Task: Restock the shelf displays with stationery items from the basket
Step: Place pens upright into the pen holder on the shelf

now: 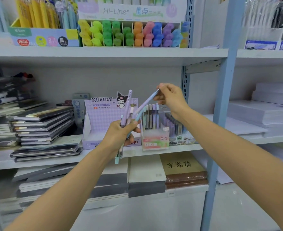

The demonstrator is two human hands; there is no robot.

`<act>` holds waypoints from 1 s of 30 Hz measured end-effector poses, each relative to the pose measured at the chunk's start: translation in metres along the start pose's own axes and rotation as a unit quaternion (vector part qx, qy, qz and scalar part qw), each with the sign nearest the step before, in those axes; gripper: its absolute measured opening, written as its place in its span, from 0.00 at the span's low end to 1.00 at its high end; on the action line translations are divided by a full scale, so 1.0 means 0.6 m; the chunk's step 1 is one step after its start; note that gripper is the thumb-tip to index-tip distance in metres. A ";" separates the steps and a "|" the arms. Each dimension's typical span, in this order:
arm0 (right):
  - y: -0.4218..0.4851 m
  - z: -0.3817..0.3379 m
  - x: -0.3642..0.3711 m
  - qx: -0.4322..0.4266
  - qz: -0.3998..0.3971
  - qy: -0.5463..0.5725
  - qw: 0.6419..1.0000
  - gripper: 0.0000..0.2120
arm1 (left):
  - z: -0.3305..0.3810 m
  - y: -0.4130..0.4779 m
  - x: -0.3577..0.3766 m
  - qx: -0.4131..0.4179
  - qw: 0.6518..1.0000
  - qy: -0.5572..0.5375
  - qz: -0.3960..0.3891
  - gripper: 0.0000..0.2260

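Currently, a person is standing at a stationery shelf (154,151), both bare arms reaching forward. The left hand (120,133) is curling its grip round a bundle of pastel pens (128,107), holding them roughly upright in front of the lilac KUROMI display box (100,117), their lower ends sticking out below the fist. The right hand (170,99) is pinching the upper end of a lilac pen (147,102) between thumb and fingertips. That pen is slanting down and to the left, its lower end meeting the bundle at the left hand. Just beside the KUROMI display box, to its right, a pink FRUIT SODA box (155,141) is standing on the same shelf, holding a row of upright pastel sticks. A box of darker refills (175,125) is sitting just to the right of it. Stacks of dark notebooks (44,125) are lying at the left end of the shelf, and piles of white paper (262,112) are resting in the next bay. On the shelf above, a Hi-Line rack of highlighters (130,33) is showing yellow, green, orange, pink, blue and purple rows.
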State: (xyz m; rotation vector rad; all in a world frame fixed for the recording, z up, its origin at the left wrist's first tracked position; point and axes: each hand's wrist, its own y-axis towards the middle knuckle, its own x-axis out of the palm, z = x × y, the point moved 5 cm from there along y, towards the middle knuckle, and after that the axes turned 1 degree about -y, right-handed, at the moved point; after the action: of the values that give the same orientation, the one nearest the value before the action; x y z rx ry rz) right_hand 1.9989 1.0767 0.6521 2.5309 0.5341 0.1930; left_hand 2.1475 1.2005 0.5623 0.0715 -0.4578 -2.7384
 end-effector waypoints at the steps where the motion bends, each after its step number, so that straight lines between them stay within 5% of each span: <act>1: 0.004 -0.004 -0.012 -0.010 0.030 0.003 0.999 0.09 | -0.001 0.000 -0.003 -0.003 1.000 -0.001 0.005 0.10; 4: 0.011 0.000 -0.039 -0.034 0.075 -0.037 0.996 0.08 | -0.003 0.001 -0.011 -0.008 1.000 -0.010 0.023 0.11; 9: 0.010 0.047 -0.030 -0.048 0.011 -0.193 0.980 0.08 | -0.005 0.006 -0.012 -0.010 0.999 -0.031 0.020 0.12; 20: 0.026 0.082 0.009 -0.083 -0.078 -0.316 0.942 0.09 | -0.029 0.028 -0.014 -0.016 1.000 -0.020 -0.003 0.11; 30: 0.035 0.088 0.011 -0.145 -0.007 -0.337 0.930 0.03 | -0.038 0.035 -0.009 -0.014 0.999 -0.026 -0.019 0.10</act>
State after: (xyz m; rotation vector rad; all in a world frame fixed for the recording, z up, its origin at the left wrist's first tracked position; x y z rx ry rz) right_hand 2.0249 1.0377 0.6189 2.1149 0.2218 -0.5501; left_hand 2.1620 1.1768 0.5475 0.0027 -0.4360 -2.7878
